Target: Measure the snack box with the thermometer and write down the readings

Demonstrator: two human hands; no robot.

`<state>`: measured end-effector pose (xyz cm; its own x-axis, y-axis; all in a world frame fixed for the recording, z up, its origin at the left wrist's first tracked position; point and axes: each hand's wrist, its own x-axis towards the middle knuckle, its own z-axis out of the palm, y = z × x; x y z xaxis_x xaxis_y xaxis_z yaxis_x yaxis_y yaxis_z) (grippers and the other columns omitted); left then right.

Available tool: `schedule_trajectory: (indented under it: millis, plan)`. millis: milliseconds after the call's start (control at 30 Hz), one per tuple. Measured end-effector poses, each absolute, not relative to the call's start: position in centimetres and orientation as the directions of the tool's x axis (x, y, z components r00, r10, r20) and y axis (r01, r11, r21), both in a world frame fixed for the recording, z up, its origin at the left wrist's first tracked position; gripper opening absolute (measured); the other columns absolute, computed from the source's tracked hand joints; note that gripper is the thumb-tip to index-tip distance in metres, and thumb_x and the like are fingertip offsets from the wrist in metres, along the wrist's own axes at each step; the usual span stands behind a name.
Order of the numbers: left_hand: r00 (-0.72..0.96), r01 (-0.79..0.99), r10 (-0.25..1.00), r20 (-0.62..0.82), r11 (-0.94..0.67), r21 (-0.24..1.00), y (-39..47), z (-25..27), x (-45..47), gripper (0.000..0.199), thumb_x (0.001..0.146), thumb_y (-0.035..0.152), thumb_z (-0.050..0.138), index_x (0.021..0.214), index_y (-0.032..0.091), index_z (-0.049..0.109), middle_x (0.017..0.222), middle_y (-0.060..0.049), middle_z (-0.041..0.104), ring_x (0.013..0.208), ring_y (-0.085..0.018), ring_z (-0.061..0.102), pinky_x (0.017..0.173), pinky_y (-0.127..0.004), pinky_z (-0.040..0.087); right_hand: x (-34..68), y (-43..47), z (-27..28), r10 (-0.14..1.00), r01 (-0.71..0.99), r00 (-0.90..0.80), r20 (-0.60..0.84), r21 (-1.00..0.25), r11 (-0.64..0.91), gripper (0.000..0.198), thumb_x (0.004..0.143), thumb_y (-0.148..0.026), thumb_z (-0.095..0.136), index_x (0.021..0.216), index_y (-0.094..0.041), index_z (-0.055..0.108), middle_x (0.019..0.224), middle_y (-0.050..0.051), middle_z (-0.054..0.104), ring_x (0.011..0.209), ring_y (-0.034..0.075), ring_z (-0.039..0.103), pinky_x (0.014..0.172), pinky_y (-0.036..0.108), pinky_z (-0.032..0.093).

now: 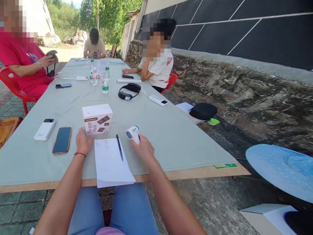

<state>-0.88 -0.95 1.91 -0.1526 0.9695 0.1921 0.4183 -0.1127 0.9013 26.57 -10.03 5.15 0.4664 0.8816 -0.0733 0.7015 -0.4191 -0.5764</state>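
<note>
My right hand (143, 148) is wrapped round the handle of a white and blue infrared thermometer (132, 133), its small screen facing me. My left hand (83, 142) rests on the table at the lower left corner of a white and brown "Super Meal" box (97, 119), thumb and fingers apart. Whether it touches the box I cannot tell. Between my hands lie sheets of white paper (111, 166) with a few lines of writing at the top. A black pen (119, 147) lies across their right side.
Left of my hand are a phone (62, 140) and a white power bank (45, 130). Farther along the cloth-covered table (186, 147) stand water bottles (106, 80), a black headset (129, 91) and another power bank (157, 100). Several people sit around the far part.
</note>
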Motion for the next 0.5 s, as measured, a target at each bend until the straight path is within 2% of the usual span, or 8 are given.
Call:
schedule_trajectory:
  millis: [100, 200, 267, 367, 500]
  plan:
    - [-0.091, 0.51, 0.978, 0.189, -0.117, 0.852, -3.4, 2.0, -1.1, 0.088, 0.063, 0.032, 0.084, 0.14, 0.015, 0.045, 0.145, -0.024, 0.047, 0.144, -0.045, 0.032, 0.12, -0.06, 0.017, 27.1, -9.3, 3.8, 0.884, 0.767, 0.453, -0.113, -0.456, -0.451, 0.037, 0.094, -0.036, 0.054, 0.125, -0.017, 0.06, 0.12, 0.016, 0.065, 0.106, 0.029, 0.063, 0.078, 0.034, 0.043]
    - [0.109, 0.468, 0.975, 0.196, -0.224, 0.855, -6.6, 1.9, -1.3, 0.088, 0.059, 0.043, 0.089, 0.136, 0.018, 0.053, 0.147, -0.022, 0.048, 0.144, -0.044, 0.033, 0.122, -0.058, 0.016, 27.3, -8.8, 3.4, 0.878, 0.79, 0.461, -0.128, -0.39, -0.472, 0.039, 0.096, -0.038, 0.053, 0.127, -0.014, 0.059, 0.121, 0.018, 0.063, 0.109, 0.03, 0.063, 0.082, 0.036, 0.044]
    - [0.247, 0.5, 0.948, 0.201, -0.302, 0.811, -8.2, 1.9, -1.4, 0.084, 0.059, 0.049, 0.089, 0.132, 0.02, 0.058, 0.147, -0.021, 0.05, 0.146, -0.044, 0.033, 0.123, -0.058, 0.01, 27.5, -8.5, 3.3, 0.867, 0.795, 0.479, -0.135, -0.352, -0.494, 0.04, 0.096, -0.039, 0.053, 0.127, -0.013, 0.058, 0.122, 0.019, 0.063, 0.112, 0.031, 0.062, 0.086, 0.038, 0.045]
    - [0.393, 0.651, 0.904, 0.166, -0.401, 0.644, -9.2, 2.1, -1.3, 0.084, 0.067, 0.059, 0.082, 0.137, 0.023, 0.055, 0.153, -0.018, 0.048, 0.149, -0.042, 0.03, 0.124, -0.062, 0.004, 28.1, -8.2, 3.0, 0.852, 0.794, 0.504, -0.143, -0.313, -0.522, 0.041, 0.097, -0.04, 0.054, 0.128, -0.013, 0.058, 0.124, 0.019, 0.062, 0.114, 0.032, 0.061, 0.088, 0.039, 0.045]
    - [0.449, 0.819, 0.889, 0.085, -0.448, 0.358, -9.2, 2.3, -0.9, 0.093, 0.073, 0.066, 0.074, 0.148, 0.02, 0.044, 0.158, -0.02, 0.041, 0.149, -0.042, 0.029, 0.122, -0.066, 0.015, 28.7, -8.5, 2.5, 0.856, 0.806, 0.504, -0.113, -0.295, -0.513, 0.042, 0.095, -0.042, 0.056, 0.127, -0.015, 0.06, 0.121, 0.018, 0.062, 0.112, 0.032, 0.06, 0.089, 0.04, 0.044]
